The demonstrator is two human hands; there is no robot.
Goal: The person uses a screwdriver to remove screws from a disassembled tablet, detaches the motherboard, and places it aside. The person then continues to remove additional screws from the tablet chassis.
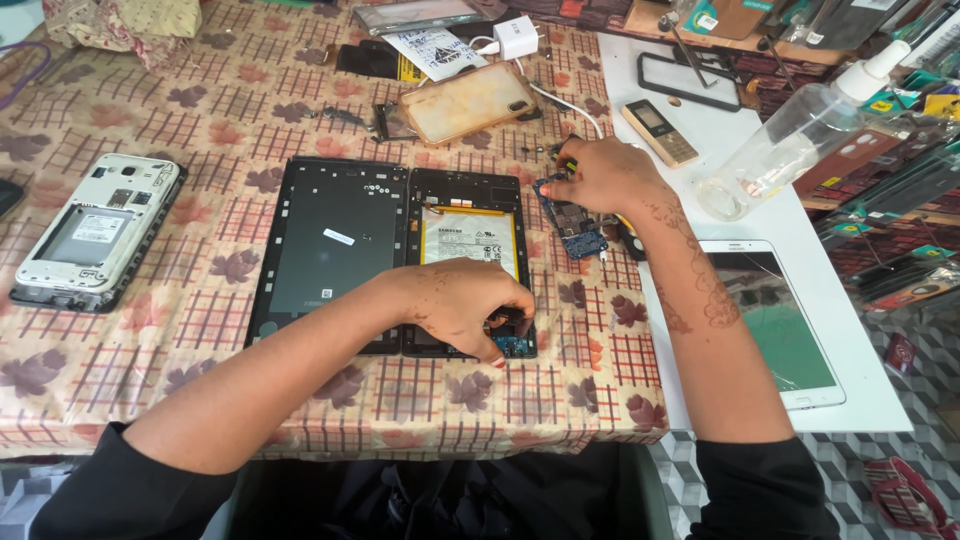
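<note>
An opened black tablet body (432, 190) lies on the patterned cloth, its white battery (468, 240) exposed. Its black back cover (330, 240) rests flat just to the left. My left hand (468, 305) presses on the tablet's lower right corner, fingertips beside a small blue board (512, 346). My right hand (605, 175) pinches a tool with a yellow-green handle tip (566, 163) over a loose blue circuit board (575, 232) lying to the right of the tablet.
A white opened phone (95, 228) lies at the left. A phone in a clear case (468, 100), a white charger (516, 36) and a gold keypad phone (659, 131) sit at the back. A clear bottle (800, 125) and a white tablet (775, 315) rest on the white table (880, 395) at right.
</note>
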